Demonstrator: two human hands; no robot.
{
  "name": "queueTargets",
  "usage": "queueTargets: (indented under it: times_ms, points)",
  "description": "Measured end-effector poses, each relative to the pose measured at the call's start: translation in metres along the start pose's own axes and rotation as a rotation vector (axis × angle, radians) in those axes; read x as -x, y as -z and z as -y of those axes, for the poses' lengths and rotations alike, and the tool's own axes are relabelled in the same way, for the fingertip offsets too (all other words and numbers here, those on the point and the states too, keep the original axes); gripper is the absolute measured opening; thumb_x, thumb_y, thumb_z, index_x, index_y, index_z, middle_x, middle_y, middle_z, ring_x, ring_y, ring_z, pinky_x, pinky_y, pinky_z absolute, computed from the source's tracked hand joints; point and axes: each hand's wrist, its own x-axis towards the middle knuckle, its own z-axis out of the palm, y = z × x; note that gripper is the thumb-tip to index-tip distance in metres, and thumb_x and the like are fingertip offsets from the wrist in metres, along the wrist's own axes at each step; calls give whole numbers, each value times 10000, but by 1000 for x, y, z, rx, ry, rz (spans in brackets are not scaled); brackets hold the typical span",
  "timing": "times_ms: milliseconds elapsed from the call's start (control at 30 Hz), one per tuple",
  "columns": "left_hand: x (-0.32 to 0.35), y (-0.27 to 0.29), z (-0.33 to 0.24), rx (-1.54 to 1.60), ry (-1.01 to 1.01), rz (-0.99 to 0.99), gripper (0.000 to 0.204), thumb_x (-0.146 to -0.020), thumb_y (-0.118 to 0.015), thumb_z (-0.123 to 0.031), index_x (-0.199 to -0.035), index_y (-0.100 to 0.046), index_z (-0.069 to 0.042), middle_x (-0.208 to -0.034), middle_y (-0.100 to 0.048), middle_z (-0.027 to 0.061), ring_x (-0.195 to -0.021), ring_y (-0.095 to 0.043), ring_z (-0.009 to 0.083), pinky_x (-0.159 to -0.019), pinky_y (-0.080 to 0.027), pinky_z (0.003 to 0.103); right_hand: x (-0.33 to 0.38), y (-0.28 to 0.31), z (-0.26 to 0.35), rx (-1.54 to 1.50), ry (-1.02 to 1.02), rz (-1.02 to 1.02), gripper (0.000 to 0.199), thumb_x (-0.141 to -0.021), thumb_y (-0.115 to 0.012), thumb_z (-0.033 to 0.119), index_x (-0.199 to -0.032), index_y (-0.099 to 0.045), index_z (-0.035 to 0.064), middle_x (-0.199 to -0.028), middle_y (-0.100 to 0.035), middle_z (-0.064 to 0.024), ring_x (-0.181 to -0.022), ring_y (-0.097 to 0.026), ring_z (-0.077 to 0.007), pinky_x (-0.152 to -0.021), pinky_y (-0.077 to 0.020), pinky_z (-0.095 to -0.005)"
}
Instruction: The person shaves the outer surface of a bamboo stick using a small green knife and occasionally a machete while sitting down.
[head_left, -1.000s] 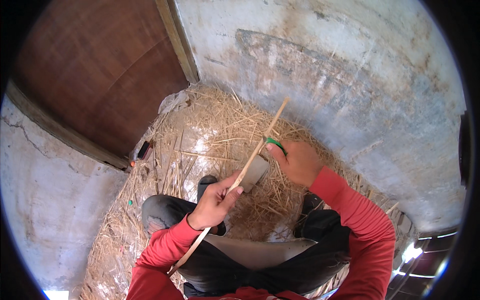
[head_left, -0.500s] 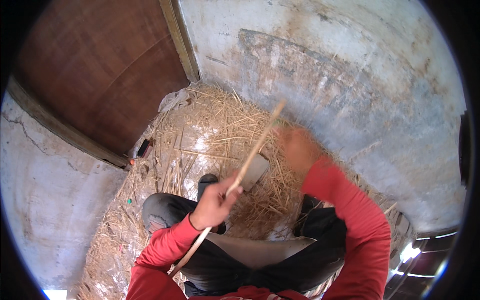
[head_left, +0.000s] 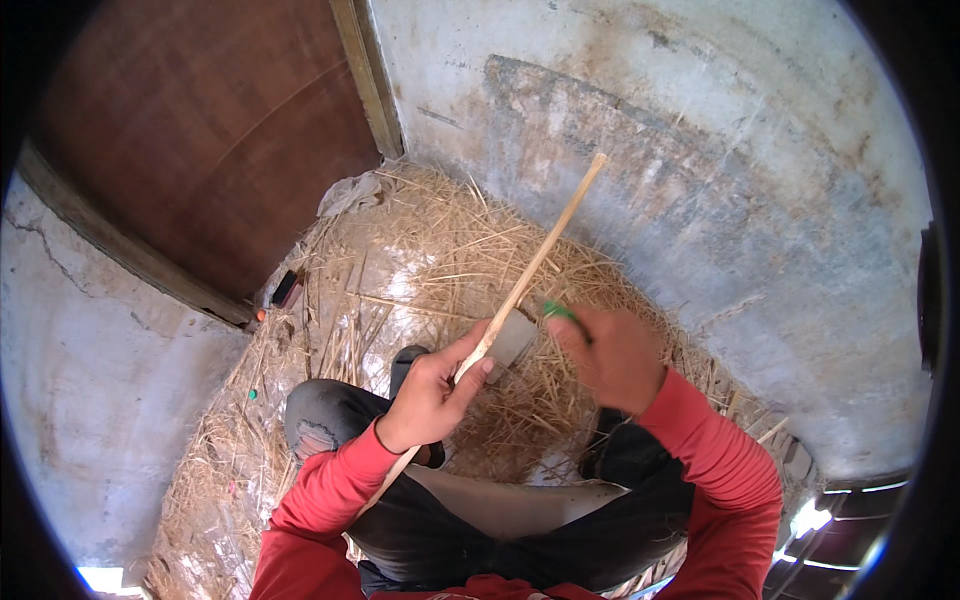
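A long pale wooden stick (head_left: pixel 549 238) runs slantwise from under my left forearm up toward the wall. My left hand (head_left: pixel 430 398) is wrapped round it near its middle, thumb laid along the stick. To the right of the stick, my right hand (head_left: pixel 617 358) is closed on a small green-handled tool (head_left: pixel 566 316). Part of that tool shows dark beside the fingers; most of it is hidden in the grip, so its kind cannot be made out. The tool is close to the stick but apart from it.
Straw and shavings (head_left: pixel 440 225) litter the floor. A flat grey block (head_left: pixel 512 340) lies between my legs. Ahead stands a stained wall (head_left: pixel 690 180), with a brown door (head_left: pixel 210 130) at the left. A dark red-and-black object (head_left: pixel 286 289) lies near the door frame.
My right hand has come back toward me, down from beside the stick's far part. The stick's far end has swung slightly up and right, still in my left hand.
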Motion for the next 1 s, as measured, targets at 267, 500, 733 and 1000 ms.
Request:
queueTargets:
  times_ms: [267, 500, 733, 1000]
  points:
    - [0, -3, 22, -30, -124, -61, 488, -1026, -596, -95, -1467, -464, 67, -1105, -724, 174, -936, -644, 115, -850, -511, 273, -2, -44, 5, 113, 106, 77, 473, -1009, -556, 476, -851, -706, 56, -585, -585, -195, -562, -612, -434, -529, -474, -509]
    - [28, -3, 13, 154, 175, 184, 494, -1043, -594, -127, -1503, -466, 0, -747, -510, -54, -636, -462, 31, -579, -423, 233, -60, 5, -130, 102, -297, -333, 580, -1071, -463, 473, -898, -690, -32, -635, -561, -189, -557, -523, -316, -599, -442, -463]
    - [7, 11, -5, 382, 182, 225, 482, -1099, -484, -175, -1554, -394, -46, -655, -403, -71, -520, -352, 27, -501, -327, 216, -51, 35, -132, -147, -246, -455, 543, -1061, -492, 490, -960, -624, -27, -657, -500, -127, -599, -459, -231, -604, -423, -386]
    - [4, 12, -5, 530, 274, 341, 463, -1128, -399, -233, -1554, -365, -54, -612, -330, -68, -489, -283, 47, -487, -289, 229, -35, 35, -60, -283, 69, -191, 355, -1079, -519, 339, -1099, -600, -6, -717, -459, -134, -636, -442, -216, -612, -409, -364]
